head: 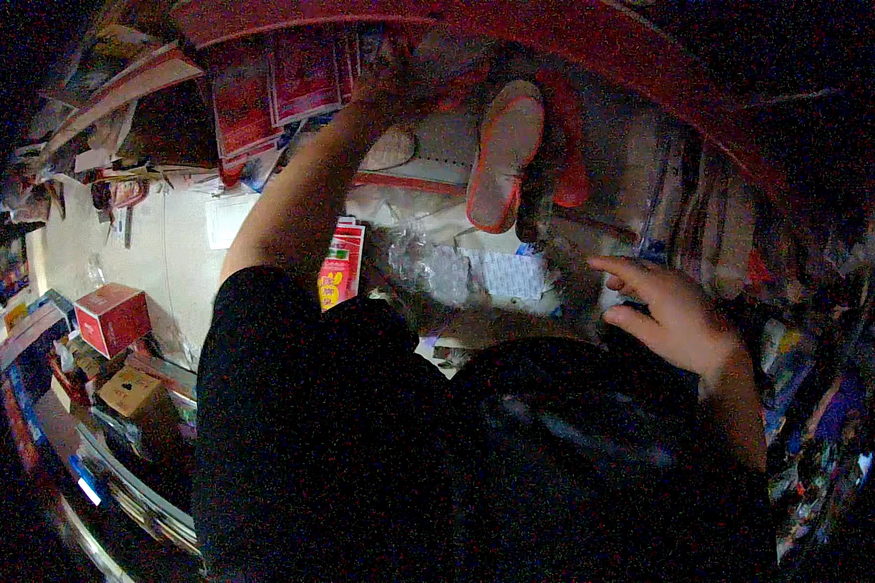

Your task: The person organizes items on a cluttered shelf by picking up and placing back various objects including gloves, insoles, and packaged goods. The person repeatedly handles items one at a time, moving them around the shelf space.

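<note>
My left hand [394,69] reaches to the top of the view, in shadow beside the hanging red packs; its fingers are too dark to make out, so what it holds, if anything, cannot be told. My right hand [663,313] is at the right with fingers apart and nothing in it. Between my arms, a shoe insole with a red edge [507,157] stands out, sole-shaped and pale. Another red-edged insole [572,146] lies just right of it in the dark. A light rounded insole end [390,148] shows by my left forearm.
Red packs [306,76] hang at upper left. Clear plastic wrapping [430,266] and a printed white sheet [507,275] lie below the insoles, with a red and yellow packet [341,264] near my left sleeve. A red box [113,318] and a cardboard box [130,391] stand at left.
</note>
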A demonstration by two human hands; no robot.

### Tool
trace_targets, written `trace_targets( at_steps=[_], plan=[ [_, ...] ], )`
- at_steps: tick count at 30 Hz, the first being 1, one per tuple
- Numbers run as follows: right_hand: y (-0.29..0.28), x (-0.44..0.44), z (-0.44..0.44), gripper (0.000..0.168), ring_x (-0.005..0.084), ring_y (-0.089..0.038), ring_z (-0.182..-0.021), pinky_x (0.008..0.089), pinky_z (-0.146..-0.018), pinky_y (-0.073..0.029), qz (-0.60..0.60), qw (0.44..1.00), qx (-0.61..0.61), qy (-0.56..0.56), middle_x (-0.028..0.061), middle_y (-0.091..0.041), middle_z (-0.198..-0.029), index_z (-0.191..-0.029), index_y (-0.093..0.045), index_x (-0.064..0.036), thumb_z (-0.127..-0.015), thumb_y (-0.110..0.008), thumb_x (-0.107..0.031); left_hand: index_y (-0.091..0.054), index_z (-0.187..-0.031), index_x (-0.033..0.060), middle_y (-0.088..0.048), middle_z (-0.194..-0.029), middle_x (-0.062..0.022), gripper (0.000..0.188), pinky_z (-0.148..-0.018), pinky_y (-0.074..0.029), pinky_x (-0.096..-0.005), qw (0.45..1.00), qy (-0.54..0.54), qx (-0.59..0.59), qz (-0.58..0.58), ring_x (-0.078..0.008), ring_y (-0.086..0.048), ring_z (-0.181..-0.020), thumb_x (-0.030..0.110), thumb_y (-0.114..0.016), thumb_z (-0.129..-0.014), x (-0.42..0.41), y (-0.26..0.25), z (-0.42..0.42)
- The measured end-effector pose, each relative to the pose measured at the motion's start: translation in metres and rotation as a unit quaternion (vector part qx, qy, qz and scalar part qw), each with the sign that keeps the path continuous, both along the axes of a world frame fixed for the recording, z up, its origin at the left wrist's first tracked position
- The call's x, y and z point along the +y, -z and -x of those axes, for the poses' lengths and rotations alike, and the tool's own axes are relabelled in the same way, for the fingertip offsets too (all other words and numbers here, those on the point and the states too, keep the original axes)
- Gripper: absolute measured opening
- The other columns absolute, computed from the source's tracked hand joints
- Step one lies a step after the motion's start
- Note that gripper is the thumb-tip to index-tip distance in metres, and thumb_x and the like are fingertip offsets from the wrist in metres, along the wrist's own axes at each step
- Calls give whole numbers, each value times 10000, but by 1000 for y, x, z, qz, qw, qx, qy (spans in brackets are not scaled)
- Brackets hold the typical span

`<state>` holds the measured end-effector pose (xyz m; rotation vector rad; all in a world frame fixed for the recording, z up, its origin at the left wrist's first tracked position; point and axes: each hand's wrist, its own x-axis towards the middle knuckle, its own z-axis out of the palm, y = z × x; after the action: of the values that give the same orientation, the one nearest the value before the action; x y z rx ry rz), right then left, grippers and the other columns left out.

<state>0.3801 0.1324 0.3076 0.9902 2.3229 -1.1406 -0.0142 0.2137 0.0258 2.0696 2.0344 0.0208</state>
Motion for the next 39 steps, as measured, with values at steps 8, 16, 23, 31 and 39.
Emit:
trace_targets(
  at_steps=[8,16,23,31,39],
  plan=[
    [-1,-2,2,526,277,-570,-1016,366,-884,-444,30,999,24,39,155,-584,-1112,-1303,-435,-91,-810,-615,-132,-459,-1247,50,-570,-1152,-199,443,-800,-506,-429,992,98,61,42,-323,-588,-1022,209,-491,-835,-104,22,-10],
    [-7,-3,8,521,268,-587,-994,364,-869,-454,15,1000,12,16,146,-585,-1114,-1303,-431,-90,-817,-610,-147,-588,-1094,54,-623,-1074,-156,282,-737,-532,-395,992,91,48,75,-286,-629,-949,185,-499,-861,-93,69,-8],
    [10,1,3,500,276,-599,-957,369,-846,-465,-9,1000,11,-6,147,-594,-1079,-1292,-443,-101,-826,-608,-176,-586,-1074,42,-624,-1060,-173,271,-723,-535,-412,983,87,34,155,-306,-633,-933,175,-497,-856,-86,17,-35],
    [8,1,9,492,281,-598,-930,372,-821,-468,11,999,34,3,147,-610,-977,-1292,-448,-118,-834,-600,-215,-570,-1081,22,-613,-1064,-201,282,-723,-533,-423,982,87,-166,31,-338,-624,-936,161,-457,-862,-100,75,-4],
    [10,3,8,497,272,-596,-911,370,-816,-465,33,999,15,40,137,-607,-959,-1289,-447,-99,-828,-608,-189,-475,-1034,13,-633,-877,-226,292,-629,-508,-479,999,-23,30,11,-391,-631,-749,251,-482,-866,-103,-49,4]
  ],
)
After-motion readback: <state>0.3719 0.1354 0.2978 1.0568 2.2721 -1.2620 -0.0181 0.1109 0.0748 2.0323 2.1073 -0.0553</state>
